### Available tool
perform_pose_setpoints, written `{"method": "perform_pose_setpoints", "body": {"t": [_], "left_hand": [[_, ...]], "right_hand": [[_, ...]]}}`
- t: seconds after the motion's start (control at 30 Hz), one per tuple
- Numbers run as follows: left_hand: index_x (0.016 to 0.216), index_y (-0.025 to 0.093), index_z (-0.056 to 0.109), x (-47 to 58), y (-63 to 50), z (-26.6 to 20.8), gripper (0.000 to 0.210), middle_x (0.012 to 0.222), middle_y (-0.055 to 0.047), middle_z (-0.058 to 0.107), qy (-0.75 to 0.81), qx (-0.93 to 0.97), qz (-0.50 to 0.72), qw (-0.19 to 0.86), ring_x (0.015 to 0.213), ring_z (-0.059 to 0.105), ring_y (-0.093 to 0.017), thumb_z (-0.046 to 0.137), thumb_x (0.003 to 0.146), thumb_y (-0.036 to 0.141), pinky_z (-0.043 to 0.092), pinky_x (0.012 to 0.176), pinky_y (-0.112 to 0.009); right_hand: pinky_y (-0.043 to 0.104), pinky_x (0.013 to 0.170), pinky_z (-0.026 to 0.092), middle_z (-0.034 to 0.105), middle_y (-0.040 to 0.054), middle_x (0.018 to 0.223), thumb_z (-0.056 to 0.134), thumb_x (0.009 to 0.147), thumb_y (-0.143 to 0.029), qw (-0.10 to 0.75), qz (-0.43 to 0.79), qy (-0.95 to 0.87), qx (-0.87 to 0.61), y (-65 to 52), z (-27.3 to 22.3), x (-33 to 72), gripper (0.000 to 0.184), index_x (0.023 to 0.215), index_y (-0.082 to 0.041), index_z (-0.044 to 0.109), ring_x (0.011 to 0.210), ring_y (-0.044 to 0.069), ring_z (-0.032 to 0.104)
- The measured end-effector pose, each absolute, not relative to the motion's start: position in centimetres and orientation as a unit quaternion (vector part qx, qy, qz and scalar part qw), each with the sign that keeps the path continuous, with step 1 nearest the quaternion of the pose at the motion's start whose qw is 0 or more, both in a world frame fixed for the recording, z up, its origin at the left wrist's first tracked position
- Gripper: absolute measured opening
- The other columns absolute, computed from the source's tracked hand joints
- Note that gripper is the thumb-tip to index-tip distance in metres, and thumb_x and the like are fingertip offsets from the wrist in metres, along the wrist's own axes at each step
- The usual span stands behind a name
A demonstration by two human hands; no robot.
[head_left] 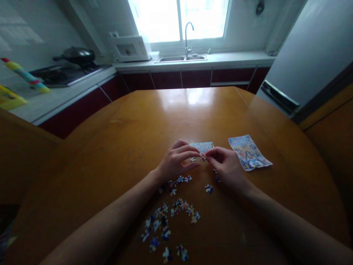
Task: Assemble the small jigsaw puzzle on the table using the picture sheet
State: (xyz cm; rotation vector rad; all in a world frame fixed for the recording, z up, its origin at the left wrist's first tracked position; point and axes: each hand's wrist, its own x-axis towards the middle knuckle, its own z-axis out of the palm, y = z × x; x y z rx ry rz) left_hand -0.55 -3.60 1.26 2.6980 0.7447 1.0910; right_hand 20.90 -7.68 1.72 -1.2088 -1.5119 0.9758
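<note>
Left hand (180,158) loosely spread, right hand (207,155) pinched, any grip too small to tell; both partly hide the pale-blue puzzle section (202,147).

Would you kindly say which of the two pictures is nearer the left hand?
The pale blue picture, by the left hand; the paper sheet lies farther off, beyond the right hand.

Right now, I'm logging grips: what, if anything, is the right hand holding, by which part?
The right hand has fingertips at jigsaw pieces; any hold can't be told.
</note>
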Motion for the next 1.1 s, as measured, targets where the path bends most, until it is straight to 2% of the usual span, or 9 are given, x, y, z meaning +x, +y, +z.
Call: {"method": "perform_pose_setpoints", "body": {"t": [0.27, 0.5, 0.77, 0.9, 1.1], "left_hand": [[0.097, 0.026, 0.071, -0.35, -3.79, 1.34, 0.011, 0.096, 0.001, 0.073, 0.243, 0.892, 0.368, 0.093, 0.086, 0.059, -0.015, 0.071, 0.086, 0.027, 0.049, 0.084, -0.033], [0.101, 0.026, 0.069, -0.18, -4.14, 1.61, 0.014, 0.096, -0.001, 0.073, 0.267, 0.885, 0.364, 0.114, 0.088, 0.060, -0.017, 0.069, 0.087, 0.029, 0.050, 0.083, -0.035], [0.095, 0.026, 0.071, -0.13, -4.12, 1.60, 0.007, 0.092, 0.000, 0.074, 0.265, 0.884, 0.365, 0.121, 0.084, 0.061, -0.016, 0.067, 0.088, 0.028, 0.050, 0.083, -0.034], [0.095, 0.025, 0.071, -0.07, -4.23, 1.54, 0.009, 0.092, -0.001, 0.074, 0.270, 0.877, 0.375, 0.136, 0.085, 0.060, -0.016, 0.068, 0.087, 0.025, 0.051, 0.082, -0.034], [0.099, 0.022, 0.072, 0.01, -4.26, 1.34, 0.013, 0.089, -0.002, 0.074, 0.302, 0.840, 0.412, 0.183, 0.085, 0.060, -0.016, 0.069, 0.086, 0.024, 0.052, 0.078, -0.033]], "right_hand": [[0.033, 0.070, 0.053, 0.072, 0.0047, 0.080, 0.069, 0.080, -0.022, 0.489, 0.442, -0.590, -0.467, -8.02, 1.65, 20.32, 0.006, 0.084, -0.017, 0.070, 0.074, 0.018, 0.066], [0.035, 0.072, 0.054, 0.072, 0.0053, 0.081, 0.070, 0.080, -0.023, 0.497, 0.444, -0.590, -0.456, -7.87, 1.25, 20.33, 0.007, 0.084, -0.017, 0.070, 0.076, 0.019, 0.067], [0.035, 0.071, 0.055, 0.073, 0.0058, 0.081, 0.069, 0.081, -0.024, 0.490, 0.440, -0.602, -0.452, -7.96, 1.31, 20.22, 0.008, 0.085, -0.018, 0.071, 0.075, 0.019, 0.067], [0.035, 0.075, 0.055, 0.071, 0.0055, 0.087, 0.066, 0.084, -0.019, 0.481, 0.373, -0.674, -0.418, -7.97, 1.52, 20.35, 0.005, 0.086, -0.019, 0.070, 0.081, 0.019, 0.066], [0.036, 0.081, 0.054, 0.070, 0.0064, 0.092, 0.059, 0.090, -0.015, 0.453, 0.270, -0.756, -0.388, -7.58, 1.90, 20.98, 0.012, 0.086, -0.021, 0.069, 0.088, 0.019, 0.065]]}}
